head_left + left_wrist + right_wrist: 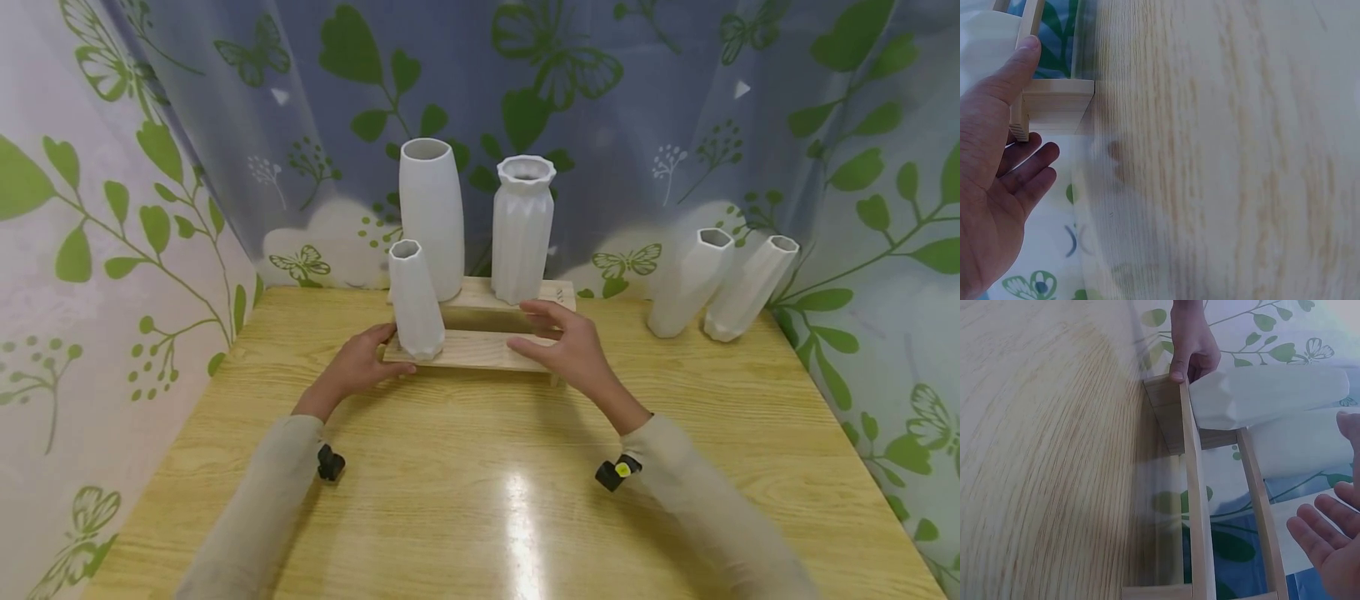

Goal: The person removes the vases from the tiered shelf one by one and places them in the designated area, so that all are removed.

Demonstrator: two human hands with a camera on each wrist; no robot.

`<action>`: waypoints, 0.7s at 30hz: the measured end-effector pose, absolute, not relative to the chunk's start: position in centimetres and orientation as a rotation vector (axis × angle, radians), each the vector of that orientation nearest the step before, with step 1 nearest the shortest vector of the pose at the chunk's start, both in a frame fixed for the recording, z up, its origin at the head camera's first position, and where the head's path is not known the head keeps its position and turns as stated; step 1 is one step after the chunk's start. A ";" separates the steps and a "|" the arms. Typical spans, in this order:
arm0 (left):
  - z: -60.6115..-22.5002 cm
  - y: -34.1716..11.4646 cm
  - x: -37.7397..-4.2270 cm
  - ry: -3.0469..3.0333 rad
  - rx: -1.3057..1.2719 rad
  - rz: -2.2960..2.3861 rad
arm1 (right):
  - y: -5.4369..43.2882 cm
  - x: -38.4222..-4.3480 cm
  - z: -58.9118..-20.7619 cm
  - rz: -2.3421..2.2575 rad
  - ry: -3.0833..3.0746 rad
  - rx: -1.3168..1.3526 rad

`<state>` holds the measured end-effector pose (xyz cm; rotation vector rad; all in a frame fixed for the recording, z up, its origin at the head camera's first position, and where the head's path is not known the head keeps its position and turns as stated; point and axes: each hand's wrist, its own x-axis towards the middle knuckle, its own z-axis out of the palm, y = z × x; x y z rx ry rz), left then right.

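A two-step wooden stand (480,348) sits on the table. My left hand (356,362) grips its left end, with the thumb (1019,65) along the front plank's edge and the fingers around the end. On the front plank's left part stands a slim white vase (417,304). The rear plank carries a tall smooth white vase (433,221) at left and a pleated white vase (520,237) with a scalloped rim. Near the stand's right end my right hand (576,343) hovers, fingers apart and holding nothing; the right wrist view shows those fingers (1319,534) clear of the planks.
Two more white vases, a wider faceted one (688,287) and a narrower one (750,292), stand on the wood-grain table (465,467) at the right. A patterned curtain (630,167) hangs close behind the stand, and patterned cloth covers both sides.
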<state>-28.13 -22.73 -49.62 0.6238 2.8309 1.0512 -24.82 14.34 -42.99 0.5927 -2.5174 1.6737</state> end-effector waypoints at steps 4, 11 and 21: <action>-49.6 -22.7 -28.1 2.833 0.623 1.052 | 13.5 -24.9 -42.9 1.706 -2.517 0.603; -49.8 -22.8 -28.2 2.843 0.611 1.032 | 11.7 -25.1 -42.8 1.724 -2.504 0.626; -49.6 -22.8 -28.2 2.841 0.624 1.048 | 9.0 -25.4 -42.8 1.714 -2.439 0.669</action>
